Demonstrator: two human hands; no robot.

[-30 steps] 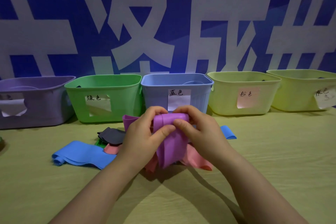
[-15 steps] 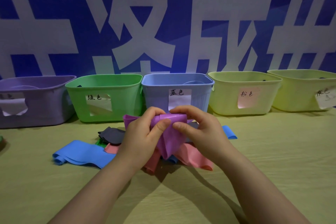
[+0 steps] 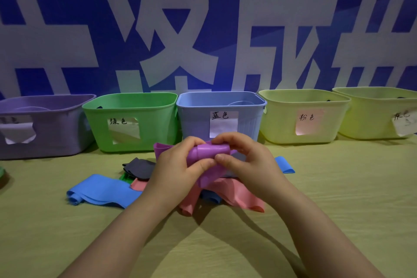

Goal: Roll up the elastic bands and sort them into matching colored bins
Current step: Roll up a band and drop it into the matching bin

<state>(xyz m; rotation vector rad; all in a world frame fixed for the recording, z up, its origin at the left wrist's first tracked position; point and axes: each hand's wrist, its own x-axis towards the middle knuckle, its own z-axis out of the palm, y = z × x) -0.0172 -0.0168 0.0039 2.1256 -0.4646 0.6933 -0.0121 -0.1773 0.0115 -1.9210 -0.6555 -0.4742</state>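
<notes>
**Purple band mid-roll**

Both hands meet at frame centre, above the loose pile on the table (image 3: 338, 198). Left hand (image 3: 178, 169) and right hand (image 3: 246, 162) each curl round an end of the purple band (image 3: 211, 152), thumbs & fingertips pinching the roll so it can't spring open; unrolled tail hangs below. Looks abt half wound. Purple bin (image 3: 45, 106) sits far left, likely next stop. Blue band (image 3: 101, 192), pink band (image 3: 237, 196) & dark band (image 3: 140, 167) wait flat.
</notes>
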